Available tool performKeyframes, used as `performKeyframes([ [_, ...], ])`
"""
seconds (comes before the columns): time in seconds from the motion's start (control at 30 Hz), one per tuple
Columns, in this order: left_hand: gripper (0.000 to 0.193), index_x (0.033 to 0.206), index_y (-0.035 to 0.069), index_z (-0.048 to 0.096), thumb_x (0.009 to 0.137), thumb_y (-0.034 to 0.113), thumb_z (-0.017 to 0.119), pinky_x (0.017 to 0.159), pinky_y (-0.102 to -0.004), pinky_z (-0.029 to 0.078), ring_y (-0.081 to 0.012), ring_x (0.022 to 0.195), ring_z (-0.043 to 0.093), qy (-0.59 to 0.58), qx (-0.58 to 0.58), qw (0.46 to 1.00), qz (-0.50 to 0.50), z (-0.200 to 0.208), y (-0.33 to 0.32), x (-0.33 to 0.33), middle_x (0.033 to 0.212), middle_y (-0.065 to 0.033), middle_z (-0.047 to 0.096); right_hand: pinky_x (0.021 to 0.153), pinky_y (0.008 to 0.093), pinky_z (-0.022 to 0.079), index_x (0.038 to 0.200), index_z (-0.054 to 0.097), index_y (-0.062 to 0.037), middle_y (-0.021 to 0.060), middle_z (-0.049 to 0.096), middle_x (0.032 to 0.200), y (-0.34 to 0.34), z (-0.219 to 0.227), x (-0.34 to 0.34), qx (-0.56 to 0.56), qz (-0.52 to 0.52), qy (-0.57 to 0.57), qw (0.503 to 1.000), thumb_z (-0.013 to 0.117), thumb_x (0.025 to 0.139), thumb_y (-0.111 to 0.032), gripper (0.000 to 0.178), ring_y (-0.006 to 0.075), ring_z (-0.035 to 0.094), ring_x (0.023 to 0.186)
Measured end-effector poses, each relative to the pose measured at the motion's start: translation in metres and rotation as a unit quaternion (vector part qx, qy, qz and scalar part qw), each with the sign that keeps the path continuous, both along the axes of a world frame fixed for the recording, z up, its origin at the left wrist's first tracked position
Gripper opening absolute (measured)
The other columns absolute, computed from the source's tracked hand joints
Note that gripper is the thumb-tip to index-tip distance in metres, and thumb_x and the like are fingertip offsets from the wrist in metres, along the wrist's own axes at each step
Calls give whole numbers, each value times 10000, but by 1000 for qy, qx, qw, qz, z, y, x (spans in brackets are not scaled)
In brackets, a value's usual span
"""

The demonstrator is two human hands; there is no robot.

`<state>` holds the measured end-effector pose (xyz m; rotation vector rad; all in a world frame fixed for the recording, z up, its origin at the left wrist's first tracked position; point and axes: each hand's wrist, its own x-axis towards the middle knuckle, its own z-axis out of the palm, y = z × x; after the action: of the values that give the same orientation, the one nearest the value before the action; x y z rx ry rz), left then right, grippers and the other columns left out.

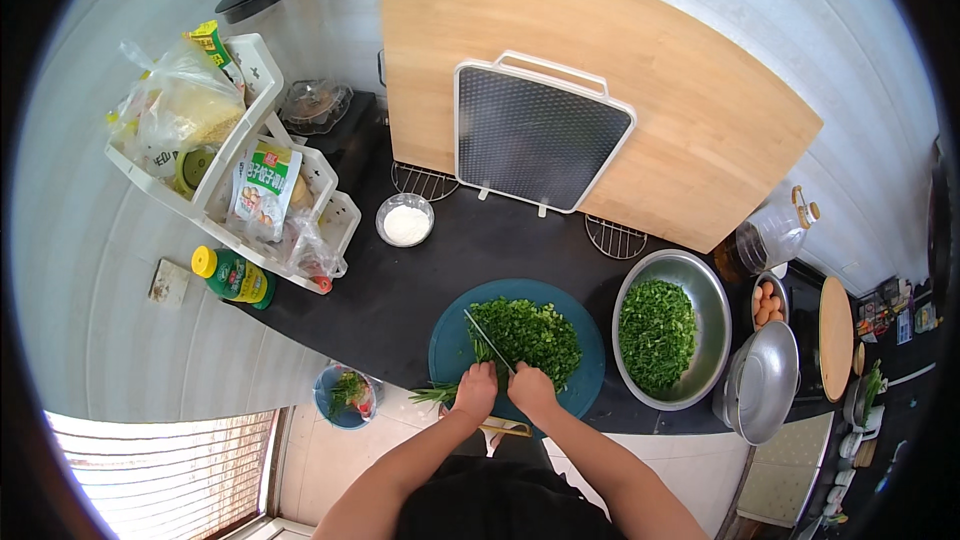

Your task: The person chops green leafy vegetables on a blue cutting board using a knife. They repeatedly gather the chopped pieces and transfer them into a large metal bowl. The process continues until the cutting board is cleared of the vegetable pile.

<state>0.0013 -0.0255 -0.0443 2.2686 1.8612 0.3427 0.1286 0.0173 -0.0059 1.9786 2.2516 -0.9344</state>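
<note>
My left hand [476, 390] is closed on a bunch of long thin green chives [432, 394], whose uncut ends stick out to its left past the board's edge. My right hand [532, 392] grips a knife [488, 339] by its handle, which the fingers hide. The blade points up and to the left across the greens, close beside my left fingers. A heap of chopped chives [540, 335] covers much of the round blue cutting board [591, 345]. To the right, a large steel bowl [709, 305] holds more chopped greens [656, 335].
A small glass bowl of white powder [406, 224] stands behind the board. A white tiered rack [262, 90] and green bottle [240, 278] are at left. Large boards [680, 110] lean on the wall. Eggs [767, 304] and a steel basin [765, 380] sit right; a bin [345, 418] stands below.
</note>
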Motion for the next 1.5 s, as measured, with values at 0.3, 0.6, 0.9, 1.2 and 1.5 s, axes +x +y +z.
performKeyframes([
  [0.3,396,1140,-44,548,758,57,529,751,-330,481,-260,885,521,-27,18,998,45,6,-7,-1,924,-106,524,619,481,470,773,551,23,252,597,682,-24,60,42,-14,-92,98,991,515,907,-381,427,440,597,707],
  [0.6,373,1094,-85,544,741,35,528,721,-322,496,-267,876,529,3,19,1000,15,-2,-4,2,921,-129,521,612,484,497,748,569,11,247,608,659,-33,50,30,7,-14,21,1000,461,936,-372,440,419,616,660],
  [0.9,222,929,-62,565,738,43,521,716,-330,509,-276,891,529,-17,-42,999,11,-5,-3,5,921,-142,512,657,465,525,795,606,34,256,636,737,-16,21,11,-67,22,-27,997,499,900,-281,349,407,642,724],
  [1.2,343,1060,-57,573,741,61,526,745,-331,491,-265,872,519,-18,30,999,12,-4,-4,4,924,-118,513,676,466,532,753,614,17,258,638,777,-1,7,-12,-8,-47,-2,999,524,884,-301,356,406,640,739],
  [1.5,553,1208,-20,514,686,112,641,888,-400,386,-286,990,471,-35,19,996,79,28,4,9,1014,-126,499,595,442,465,834,631,18,223,607,663,-6,62,45,2,-135,109,985,560,880,-383,409,409,608,667],
])
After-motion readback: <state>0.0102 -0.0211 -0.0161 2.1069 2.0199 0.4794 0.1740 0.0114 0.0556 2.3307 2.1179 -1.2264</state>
